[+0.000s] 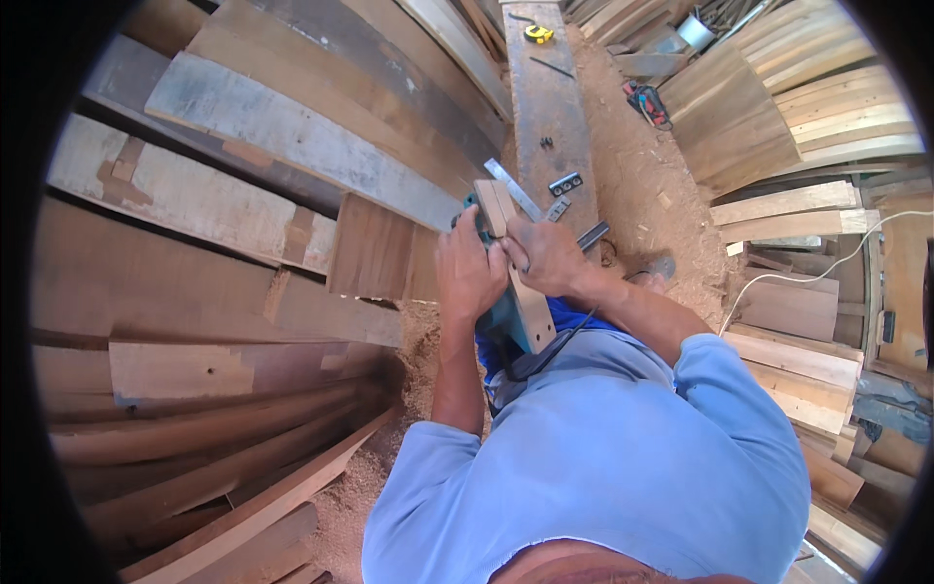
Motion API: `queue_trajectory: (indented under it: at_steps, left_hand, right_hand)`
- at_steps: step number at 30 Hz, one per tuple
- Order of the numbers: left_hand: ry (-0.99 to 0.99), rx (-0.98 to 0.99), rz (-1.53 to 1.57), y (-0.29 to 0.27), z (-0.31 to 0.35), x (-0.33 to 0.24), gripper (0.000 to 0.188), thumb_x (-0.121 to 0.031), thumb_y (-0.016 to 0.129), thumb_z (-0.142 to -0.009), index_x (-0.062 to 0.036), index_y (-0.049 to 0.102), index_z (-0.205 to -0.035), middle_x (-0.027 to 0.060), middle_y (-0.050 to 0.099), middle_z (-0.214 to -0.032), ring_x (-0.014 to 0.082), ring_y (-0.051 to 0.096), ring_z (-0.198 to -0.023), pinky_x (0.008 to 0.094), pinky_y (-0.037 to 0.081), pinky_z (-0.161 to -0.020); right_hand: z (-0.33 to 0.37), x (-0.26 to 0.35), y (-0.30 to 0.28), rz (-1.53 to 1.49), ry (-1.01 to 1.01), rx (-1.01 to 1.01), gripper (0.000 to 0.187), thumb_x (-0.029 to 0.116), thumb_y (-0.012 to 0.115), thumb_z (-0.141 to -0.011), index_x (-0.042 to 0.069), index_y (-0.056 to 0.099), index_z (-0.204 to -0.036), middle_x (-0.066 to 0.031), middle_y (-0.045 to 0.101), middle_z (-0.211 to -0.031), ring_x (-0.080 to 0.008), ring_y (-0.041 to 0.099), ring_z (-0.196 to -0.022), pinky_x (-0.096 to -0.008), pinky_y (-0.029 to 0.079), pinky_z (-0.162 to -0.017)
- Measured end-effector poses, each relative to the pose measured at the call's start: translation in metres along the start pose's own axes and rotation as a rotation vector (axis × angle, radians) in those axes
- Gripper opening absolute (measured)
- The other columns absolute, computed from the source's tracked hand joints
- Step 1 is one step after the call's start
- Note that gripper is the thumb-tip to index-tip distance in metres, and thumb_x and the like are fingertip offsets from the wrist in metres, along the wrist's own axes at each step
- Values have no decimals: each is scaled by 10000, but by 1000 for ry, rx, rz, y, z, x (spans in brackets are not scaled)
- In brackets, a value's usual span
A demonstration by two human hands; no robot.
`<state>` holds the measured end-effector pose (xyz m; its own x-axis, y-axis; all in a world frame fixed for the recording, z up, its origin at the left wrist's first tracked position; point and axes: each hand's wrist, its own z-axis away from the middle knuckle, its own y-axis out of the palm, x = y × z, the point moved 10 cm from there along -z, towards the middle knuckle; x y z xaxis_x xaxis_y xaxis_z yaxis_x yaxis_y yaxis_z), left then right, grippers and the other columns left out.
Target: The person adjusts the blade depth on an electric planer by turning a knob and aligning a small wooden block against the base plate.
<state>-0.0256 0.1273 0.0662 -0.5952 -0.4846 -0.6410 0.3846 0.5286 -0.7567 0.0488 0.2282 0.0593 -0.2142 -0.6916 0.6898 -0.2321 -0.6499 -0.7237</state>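
Close to my body stands a teal power tool [505, 313] with a dark cord, partly covered by a long pale wooden piece [530, 310] that has dark holes at its near end. A short wooden block [495, 207] rises at the far end, between my hands. My left hand [469, 268] is closed around the left side of the tool and wood, thumb near the block. From the right, my right hand [547, 255] grips the wooden piece just below the block, fingers curled over it. My hands hide how the wood and tool meet.
Ahead runs a narrow bench plank [552, 107] bearing a yellow tape measure [538, 34], a metal ruler [513, 189] and a dark metal part [564, 183]. Boards [292, 122] are stacked at left. A red-and-black power tool [647, 105] lies on the sawdust-covered floor at right, near more timber.
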Motion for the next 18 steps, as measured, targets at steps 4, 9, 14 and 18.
queue_trajectory:
  at_steps: [4, 9, 14, 18]
  left_hand:
    - [5, 13, -49, 4, 3, -10, 689, -169, 680, -857, -35, 440, -1489, 250, 646, -1210, 457, 578, -1102, 564, 447, -936]
    - [-15, 33, -89, 10, 4, -9, 720, -186, 686, -846, -38, 430, -1503, 231, 636, -1234, 432, 560, -1142, 547, 434, -959]
    - [-72, 102, -97, 13, 1, -3, 747, -203, 698, -840, -40, 414, -1511, 226, 636, -1255, 430, 559, -1169, 546, 431, -986]
    - [-98, 89, -77, 12, -5, -1, 753, -220, 718, -843, -39, 413, -1507, 230, 632, -1280, 438, 560, -1200, 554, 433, -1004]
  right_hand:
    - [9, -3, -8, -64, -21, -132, 183, 213, 601, -987, 43, 593, -918, -237, 655, -762, -480, 656, -752, -550, 503, -663]
    - [12, -10, -5, -86, 57, -161, 159, 195, 592, -984, 49, 603, -920, -223, 654, -770, -472, 649, -750, -545, 499, -655]
    - [9, -21, 4, -152, 108, -125, 218, 228, 587, -975, 22, 607, -908, -245, 663, -853, -468, 660, -834, -549, 516, -729]
    - [5, -27, 1, -109, 159, -99, 211, 222, 599, -969, 14, 610, -934, -253, 681, -867, -465, 670, -861, -545, 520, -741]
